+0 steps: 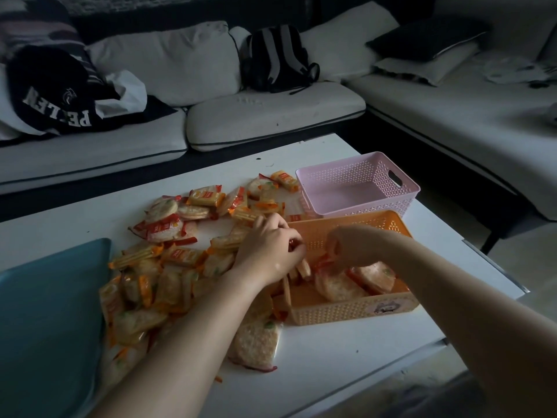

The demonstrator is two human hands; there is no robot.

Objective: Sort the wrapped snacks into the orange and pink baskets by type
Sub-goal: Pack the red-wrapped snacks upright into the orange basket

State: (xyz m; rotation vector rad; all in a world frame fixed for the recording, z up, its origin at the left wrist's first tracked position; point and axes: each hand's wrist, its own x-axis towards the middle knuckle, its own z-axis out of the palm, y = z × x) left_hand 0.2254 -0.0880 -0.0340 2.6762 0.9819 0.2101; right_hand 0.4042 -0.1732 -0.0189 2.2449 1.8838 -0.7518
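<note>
**Grip and label out of sight**

The left hand (271,245) curls over its own fingertips, so what it holds is unclear. Its forearm covers some wrapped snacks (168,285). The teal tray (51,297) runs off the left edge, and the sticker (384,309) on the orange basket (346,312) is blurred

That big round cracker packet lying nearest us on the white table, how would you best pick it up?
I'd pinch the flat red crimped seam at the near end of the round cracker packet, coming from above on the near side. The packet lies flat on the table, so its wide face offers no purchase, and the snack pile crowds its far side.
</note>
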